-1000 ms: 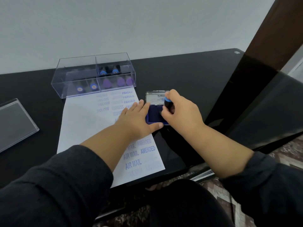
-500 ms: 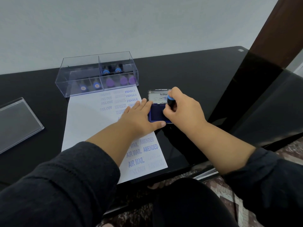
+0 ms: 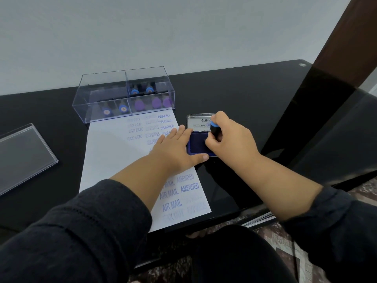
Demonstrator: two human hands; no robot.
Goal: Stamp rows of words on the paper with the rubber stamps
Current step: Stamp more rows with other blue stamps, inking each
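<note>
A: Fingers of the right hand are curled round a stamp, black body with a blue cap. Its lower end is down on the ink pad, hidden behind the fingers.

B: Left hand?

A: Flat, fingers straight, palm down on the paper. Fingertips reach the pad's left edge; the thumb lies along its near edge.

B: Pad position?

A: On the black counter, just right of the paper. Lid is open and stands at the far side, label showing.

B: Paper state?

A: Blue words in columns. Far end: FAX OUT, EXPRESS, FRAGILE. Near end: AIR MAIL, AMENDED, plus fainter FAX OUT and EXPRESS. The middle is covered by the left arm.

B: Other stamps?

A: In a clear box at the paper's far edge, two compartments. Blue and purple caps show through the wall; count is unclear. A clear lid-like tray lies well apart on the left.
</note>
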